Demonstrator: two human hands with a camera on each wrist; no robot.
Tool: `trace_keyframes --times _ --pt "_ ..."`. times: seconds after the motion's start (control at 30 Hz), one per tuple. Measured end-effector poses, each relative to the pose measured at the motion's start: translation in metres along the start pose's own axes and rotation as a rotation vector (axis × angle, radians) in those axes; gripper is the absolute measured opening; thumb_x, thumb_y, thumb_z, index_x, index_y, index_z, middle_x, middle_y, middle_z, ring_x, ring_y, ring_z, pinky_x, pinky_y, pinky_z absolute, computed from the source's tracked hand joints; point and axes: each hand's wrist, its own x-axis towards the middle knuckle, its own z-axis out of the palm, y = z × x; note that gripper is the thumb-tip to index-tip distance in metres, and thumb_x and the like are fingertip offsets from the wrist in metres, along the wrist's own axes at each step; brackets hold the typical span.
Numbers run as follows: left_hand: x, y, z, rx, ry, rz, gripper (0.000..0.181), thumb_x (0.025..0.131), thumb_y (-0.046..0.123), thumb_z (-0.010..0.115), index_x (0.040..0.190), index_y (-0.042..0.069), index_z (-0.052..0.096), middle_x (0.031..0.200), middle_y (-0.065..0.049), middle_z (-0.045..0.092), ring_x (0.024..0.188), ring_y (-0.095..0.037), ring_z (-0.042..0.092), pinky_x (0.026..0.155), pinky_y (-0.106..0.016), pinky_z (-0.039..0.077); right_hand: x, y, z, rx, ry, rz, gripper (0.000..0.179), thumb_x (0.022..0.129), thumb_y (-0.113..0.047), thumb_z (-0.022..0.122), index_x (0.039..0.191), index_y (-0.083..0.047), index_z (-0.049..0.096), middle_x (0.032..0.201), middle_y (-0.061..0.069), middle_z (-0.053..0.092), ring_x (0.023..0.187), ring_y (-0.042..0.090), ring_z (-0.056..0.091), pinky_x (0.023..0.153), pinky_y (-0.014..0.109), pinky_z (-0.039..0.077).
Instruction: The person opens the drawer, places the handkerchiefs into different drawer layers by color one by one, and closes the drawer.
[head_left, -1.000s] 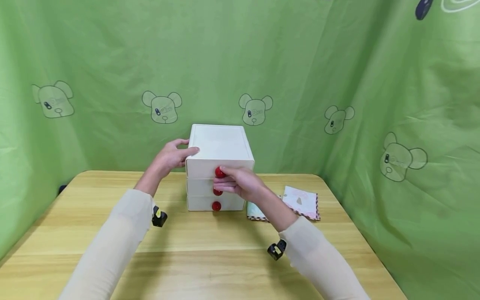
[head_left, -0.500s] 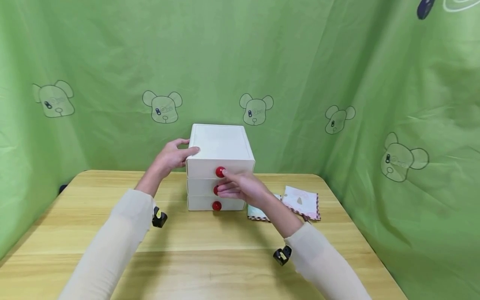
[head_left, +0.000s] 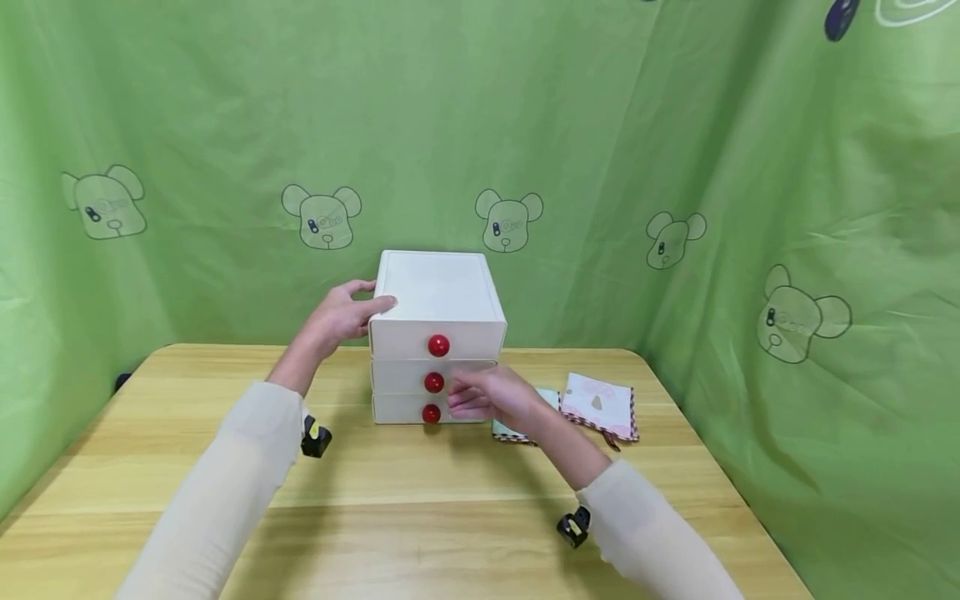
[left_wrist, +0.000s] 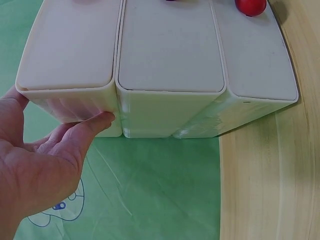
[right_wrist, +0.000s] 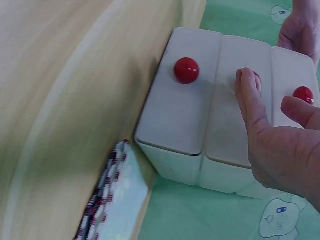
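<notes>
A white three-drawer storage box (head_left: pixel 442 283) with round red knobs stands on the table, all its drawers pushed in. At its upper left corner my left hand (head_left: pixel 337 315) rests with the thumb on the top and the other fingers spread along the side (left_wrist: pixel 45 165). My right hand (head_left: pixel 495 396) hovers before the drawer fronts, holding nothing, its fingers fairly straight. Those fingers are close to the middle knob (head_left: pixel 434 382) and overlap it in the right wrist view. Above is the top knob (head_left: pixel 438 345), and below is the bottom knob (head_left: pixel 431 413).
Two folded cloths with checked edges lie right of the box: a pale blue one (head_left: pixel 550 398), partly behind my right hand, and a white and pink one (head_left: pixel 597 402). A green curtain (head_left: pixel 420 125) with bear-head prints hangs behind the wooden table (head_left: pixel 405 533).
My right hand has let go of the top knob and moved down and slightly right, away from it. My left hand has stayed at the box's corner.
</notes>
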Motion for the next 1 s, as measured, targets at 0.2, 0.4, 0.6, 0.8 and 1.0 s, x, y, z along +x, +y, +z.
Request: trace_keyframes --times 0.2,0.4,0.6,0.8,1.0 --pt "0.000 -0.001 0.000 -0.011 0.001 -0.002 0.083 0.095 0.040 0.070 0.161 0.014 0.026 0.143 -0.017 0.054 0.128 -0.033 0.056 0.111 -0.045 0.048 0.010 0.013 0.001 -0.004 -0.020 0.037 0.045 0.104 -0.022 0.057 0.127 0.017 0.056 0.123 0.035 0.062 0.097 0.029 0.071 0.100 0.043 0.057" --pt "0.000 -0.001 0.000 -0.009 -0.004 0.007 0.084 0.095 0.041 0.070 0.161 0.014 0.026 0.146 -0.018 0.053 0.130 -0.034 0.055 0.113 -0.046 0.046 0.018 0.019 0.007 0.041 -0.027 0.051 0.050 0.104 -0.026 0.057 0.133 0.015 0.053 0.132 0.036 0.059 0.111 0.039 0.069 0.097 0.040 0.059" --pt "0.001 -0.001 -0.001 -0.014 -0.005 0.013 0.083 0.096 0.039 0.070 0.161 0.013 0.026 0.148 -0.019 0.051 0.133 -0.035 0.054 0.113 -0.045 0.046 0.024 0.020 0.014 0.126 -0.016 0.049 0.047 0.104 -0.026 0.057 0.136 0.009 0.052 0.133 0.037 0.058 0.119 0.044 0.065 0.094 0.042 0.060" --pt "0.000 0.000 -0.001 -0.015 -0.005 0.018 0.082 0.096 0.037 0.069 0.161 0.012 0.026 0.150 -0.020 0.050 0.134 -0.035 0.053 0.114 -0.045 0.046 0.027 0.020 0.022 0.185 -0.003 0.042 0.044 0.105 -0.022 0.054 0.138 0.008 0.052 0.132 0.039 0.057 0.124 0.048 0.059 0.099 0.044 0.057" --pt "0.001 -0.001 -0.001 -0.010 -0.006 0.012 0.083 0.095 0.039 0.070 0.161 0.013 0.026 0.147 -0.019 0.052 0.131 -0.035 0.055 0.113 -0.045 0.046 0.027 0.018 0.024 0.190 0.014 0.033 0.041 0.105 -0.020 0.054 0.136 0.008 0.054 0.132 0.038 0.058 0.117 0.044 0.065 0.100 0.044 0.055"
